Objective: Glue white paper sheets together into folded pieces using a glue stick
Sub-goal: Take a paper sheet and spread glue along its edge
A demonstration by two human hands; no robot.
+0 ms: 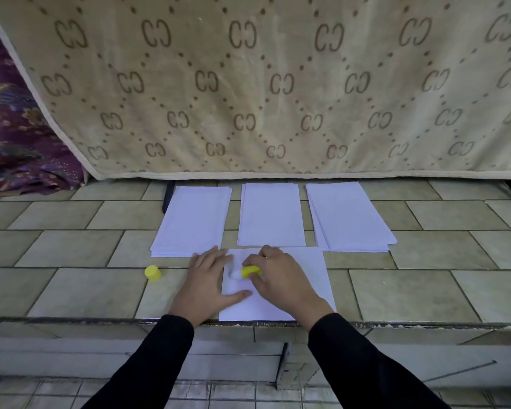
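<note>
A single white sheet (304, 278) lies on the tiled ledge, its near edge at the ledge's front. My right hand (281, 278) grips a yellow glue stick (250, 271), whose white tip touches the sheet near its left edge. My left hand (211, 283) lies flat, fingers spread, pressing the sheet's left edge. The yellow cap (153, 273) sits on the tiles to the left. Three stacks of white paper lie behind: left stack (194, 221), middle stack (271, 215), right stack (348, 216).
A beige patterned cloth (278, 84) hangs behind the stacks as a backdrop. Purple fabric (15, 137) bunches at the far left. The tiled ledge (410, 290) drops off at its front edge toward a lower tiled floor.
</note>
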